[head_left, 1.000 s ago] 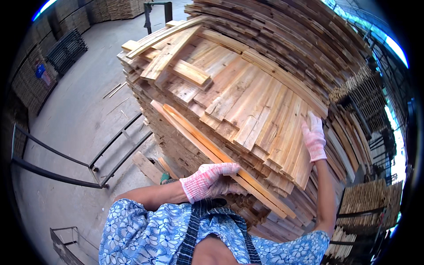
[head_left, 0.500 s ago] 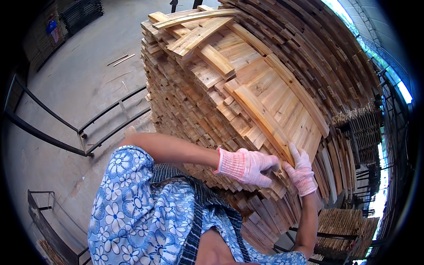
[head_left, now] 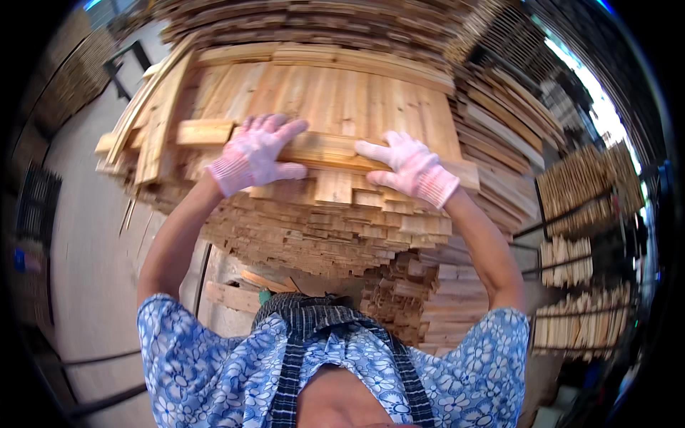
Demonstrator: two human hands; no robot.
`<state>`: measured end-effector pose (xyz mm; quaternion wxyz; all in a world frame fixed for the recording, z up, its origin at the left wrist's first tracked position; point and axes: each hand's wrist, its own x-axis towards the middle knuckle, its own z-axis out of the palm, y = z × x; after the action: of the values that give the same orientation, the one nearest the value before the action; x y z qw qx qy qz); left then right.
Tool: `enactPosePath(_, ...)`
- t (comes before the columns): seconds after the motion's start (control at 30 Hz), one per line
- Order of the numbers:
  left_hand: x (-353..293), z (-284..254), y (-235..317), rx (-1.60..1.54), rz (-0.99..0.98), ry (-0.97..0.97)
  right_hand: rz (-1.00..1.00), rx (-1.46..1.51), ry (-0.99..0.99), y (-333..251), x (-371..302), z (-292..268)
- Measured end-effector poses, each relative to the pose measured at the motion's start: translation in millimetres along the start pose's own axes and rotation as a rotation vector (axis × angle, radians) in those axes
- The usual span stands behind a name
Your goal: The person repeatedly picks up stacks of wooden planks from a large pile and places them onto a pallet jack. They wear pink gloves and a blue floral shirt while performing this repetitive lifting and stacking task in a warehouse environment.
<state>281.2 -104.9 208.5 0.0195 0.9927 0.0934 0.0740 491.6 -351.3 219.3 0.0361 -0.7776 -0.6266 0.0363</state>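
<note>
Lying crosswise on the near side of the stack (head_left: 307,232), the plank (head_left: 328,148) has its long axis running from left to right in front of the person, with its right end slightly nearer the body. It rests flat across the top boards (head_left: 357,100), which point away from the person, and roughly parallel to the far plank (head_left: 314,54) along the back edge. Its left end is hidden by the left hand (head_left: 260,153); its right end shows just past the right hand (head_left: 410,167).

Both hands, in pink and white gloves, lie palm down on the plank, well apart from each other. The left hand's fingers (head_left: 291,130) are spread and point away and to the right, its thumb reaching right along the near side. The right hand's fingers are partly spread, pointing away and to the left, the index finger over the top and the thumb lower, toward the near edge. How firmly either hand presses, I cannot tell. The forearms (head_left: 168,246) reach forward from bent elbows held out wide, angling inward to the wrists.

Just left of the left hand is a short beam (head_left: 203,132), with slanted planks (head_left: 163,132) crossing over it.
</note>
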Motion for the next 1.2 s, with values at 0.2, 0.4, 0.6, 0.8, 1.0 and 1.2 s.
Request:
enactPosePath(0.2, -31, -60, -196, 0.295, -0.525, 0.315, -0.047, -0.06, 0.065, 15, -4, 6)
enactPosePath(0.4, -95, -35, -362, 0.13, -0.789, 0.125, 0.034, -0.062, 0.112, 2, -20, 2)
enactPosePath(0.6, -92, -69, -348, -0.104, -0.91, -0.145, -0.075, -0.409, 0.035, -81, 50, -47)
enactPosePath(0.8, -103, -107, -328, -0.485, -0.876, -0.003, 0.01, 0.125, 0.041, -203, 227, -64)
enactPosePath(1.0, -120, -86, -249, -0.499, -0.722, -0.179, 0.291, 1.05, 0.207, -239, 395, -22)
enactPosePath(1.2, -128, -117, -251, -0.711, -0.632, 0.038, 0.156, 1.141, 0.671, -255, 442, 26)
